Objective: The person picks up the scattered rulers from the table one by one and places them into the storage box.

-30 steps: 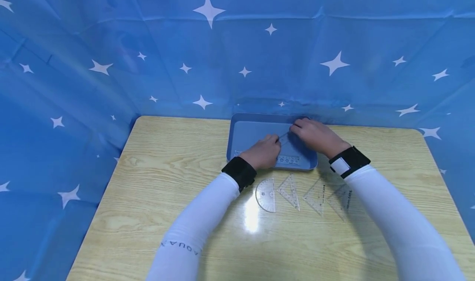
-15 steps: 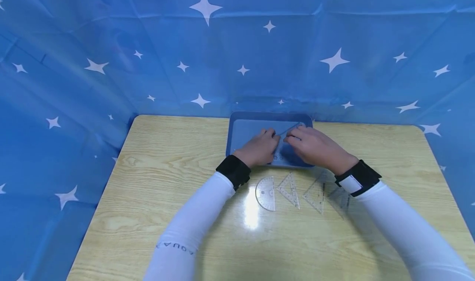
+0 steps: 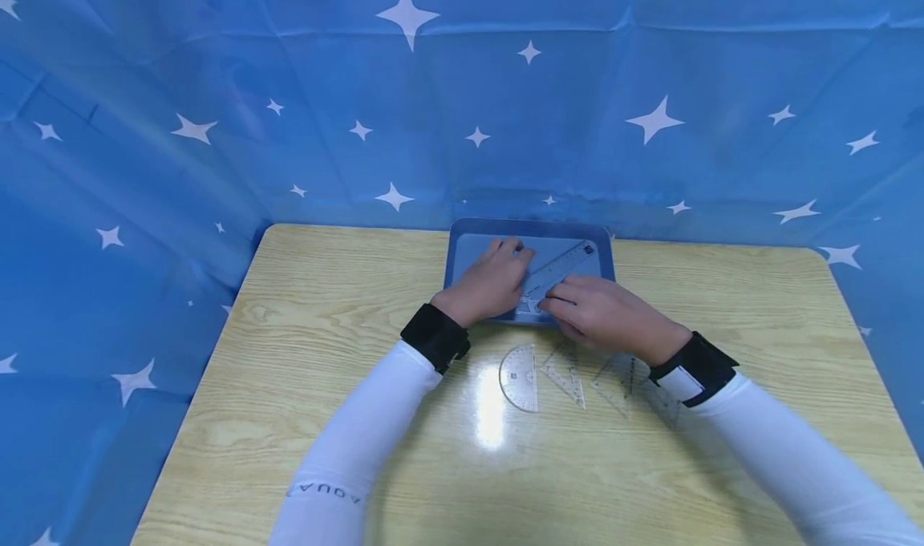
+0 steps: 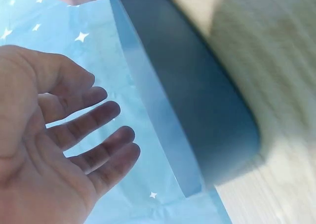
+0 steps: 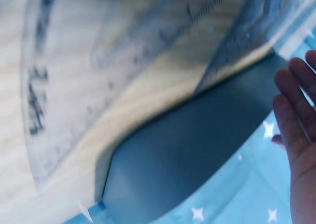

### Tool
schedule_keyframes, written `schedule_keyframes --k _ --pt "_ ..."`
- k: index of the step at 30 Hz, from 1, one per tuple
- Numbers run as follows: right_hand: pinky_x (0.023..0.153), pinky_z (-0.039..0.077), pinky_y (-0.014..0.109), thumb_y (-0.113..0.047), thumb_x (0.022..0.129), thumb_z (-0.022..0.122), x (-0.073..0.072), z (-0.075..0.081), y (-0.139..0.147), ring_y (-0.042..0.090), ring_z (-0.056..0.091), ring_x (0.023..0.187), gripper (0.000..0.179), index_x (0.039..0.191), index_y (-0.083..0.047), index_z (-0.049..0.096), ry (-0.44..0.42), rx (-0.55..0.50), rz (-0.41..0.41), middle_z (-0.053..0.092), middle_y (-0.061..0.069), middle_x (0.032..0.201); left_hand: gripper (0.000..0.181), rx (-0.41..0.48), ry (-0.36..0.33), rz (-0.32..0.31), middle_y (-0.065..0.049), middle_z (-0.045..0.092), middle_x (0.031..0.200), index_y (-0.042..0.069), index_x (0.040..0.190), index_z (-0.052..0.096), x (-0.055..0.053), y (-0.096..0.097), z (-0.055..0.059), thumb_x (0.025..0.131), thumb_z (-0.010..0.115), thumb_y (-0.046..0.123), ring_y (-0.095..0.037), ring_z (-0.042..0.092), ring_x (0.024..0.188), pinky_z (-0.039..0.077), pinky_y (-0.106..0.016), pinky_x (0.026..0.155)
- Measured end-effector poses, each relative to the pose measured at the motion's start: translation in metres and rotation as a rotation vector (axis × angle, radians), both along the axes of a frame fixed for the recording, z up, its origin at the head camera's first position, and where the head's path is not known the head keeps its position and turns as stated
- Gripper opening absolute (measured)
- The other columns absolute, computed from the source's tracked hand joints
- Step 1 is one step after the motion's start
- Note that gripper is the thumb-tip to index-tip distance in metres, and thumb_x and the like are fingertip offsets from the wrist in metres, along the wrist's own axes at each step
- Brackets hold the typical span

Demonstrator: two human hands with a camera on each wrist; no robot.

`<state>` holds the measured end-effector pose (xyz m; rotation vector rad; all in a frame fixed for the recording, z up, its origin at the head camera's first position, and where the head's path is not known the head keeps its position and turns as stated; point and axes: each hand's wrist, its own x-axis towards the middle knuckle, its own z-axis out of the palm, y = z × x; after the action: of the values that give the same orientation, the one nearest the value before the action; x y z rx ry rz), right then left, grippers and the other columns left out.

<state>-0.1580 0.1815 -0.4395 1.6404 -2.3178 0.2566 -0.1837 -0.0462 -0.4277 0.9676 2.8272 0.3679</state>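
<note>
A clear straight ruler (image 3: 559, 267) lies diagonally in the shallow blue tray (image 3: 534, 227), its far end toward the back right corner. Part of another clear ruler (image 3: 530, 305) shows along the tray's front side. My left hand (image 3: 489, 283) is over the tray's left part; in the left wrist view its fingers (image 4: 84, 125) are spread, loosely bent and hold nothing. Near the tray's front right, my right hand (image 3: 609, 315) has its fingertips beside the ruler's lower end. The right wrist view shows its fingers (image 5: 294, 120) extended with nothing in them.
In front of the tray, a clear protractor (image 3: 518, 378) and several clear set squares (image 3: 566, 378) lie in a row on the wooden table (image 3: 325, 353). The right forearm covers part of that row. A blue star-patterned cloth (image 3: 433, 89) hangs behind the table.
Both hands have let go of the ruler, which now lies diagonally in the tray. The left hand has shifted left; the right has come down from the back right toward the front side.
</note>
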Motion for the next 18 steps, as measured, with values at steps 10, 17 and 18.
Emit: schedule_keyframes --k 10,17,18 --pt "0.08 0.059 0.032 -0.014 0.083 0.086 0.028 -0.018 -0.013 0.017 0.068 0.094 0.035 0.115 -0.007 0.075 -0.049 -0.007 0.126 0.073 0.004 0.107 0.044 0.022 0.085 0.016 -0.014 0.053 0.147 0.002 0.147 0.054 0.032 -0.023 0.001 0.104 0.051 0.012 -0.033 0.052 0.128 0.043 -0.04 0.111" --pt "0.097 0.056 0.033 -0.017 0.094 0.075 0.045 -0.034 -0.017 0.018 0.068 0.111 0.028 0.121 -0.009 0.074 -0.114 0.074 0.122 0.073 0.003 0.12 0.041 -0.014 0.163 -0.035 -0.014 0.058 0.142 0.0 0.142 0.058 0.057 -0.04 -0.004 0.103 0.051 0.009 -0.032 0.054 0.127 0.043 -0.041 0.112" --pt "0.1 0.055 0.034 -0.017 0.095 0.074 0.046 -0.035 -0.017 0.019 0.068 0.114 0.028 0.122 -0.009 0.074 -0.118 0.087 0.119 0.073 0.003 0.123 0.04 -0.009 0.172 -0.038 -0.014 0.059 0.141 0.0 0.141 0.059 0.06 -0.042 -0.005 0.103 0.051 0.009 -0.032 0.054 0.126 0.043 -0.04 0.111"
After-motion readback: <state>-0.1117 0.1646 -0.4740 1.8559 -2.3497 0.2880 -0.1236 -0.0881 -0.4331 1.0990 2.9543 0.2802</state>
